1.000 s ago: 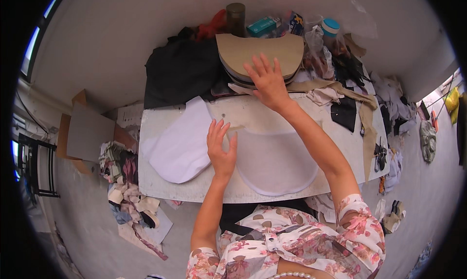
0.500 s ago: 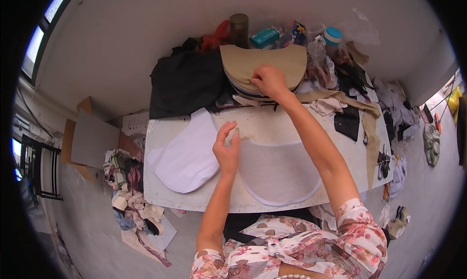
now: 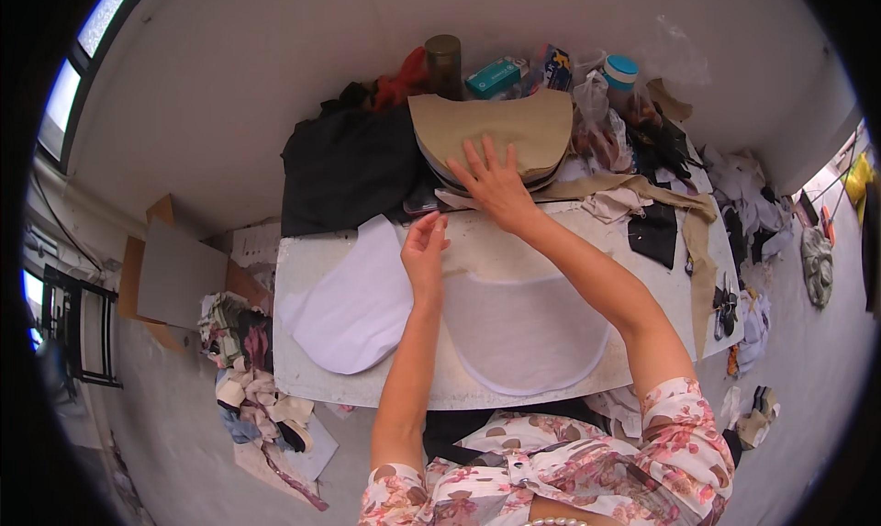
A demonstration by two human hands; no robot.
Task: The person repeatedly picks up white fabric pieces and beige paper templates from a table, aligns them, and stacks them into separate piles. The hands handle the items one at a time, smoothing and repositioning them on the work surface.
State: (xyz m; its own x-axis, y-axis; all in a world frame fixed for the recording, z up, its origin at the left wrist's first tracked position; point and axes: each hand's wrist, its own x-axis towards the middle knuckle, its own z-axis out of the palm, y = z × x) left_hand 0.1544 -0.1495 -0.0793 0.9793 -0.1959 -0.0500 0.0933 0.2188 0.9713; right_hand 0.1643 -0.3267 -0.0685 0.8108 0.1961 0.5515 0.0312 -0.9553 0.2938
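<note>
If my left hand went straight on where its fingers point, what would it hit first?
Probably the small dark item between the black cloth and the tan-topped stack, just past your left hand; depth is hard to judge.

I see tan on the top curved piece (image 3: 486, 122) | plain black cloth (image 3: 349, 173) | bright white left panel (image 3: 344, 301) | pale grey curved panel (image 3: 528, 329), white-edged | I read the tabletop (image 3: 491, 251) as off-white | pink-and-brown floral over the white sleeve (image 3: 684, 425) | teal box (image 3: 496, 78)
</note>
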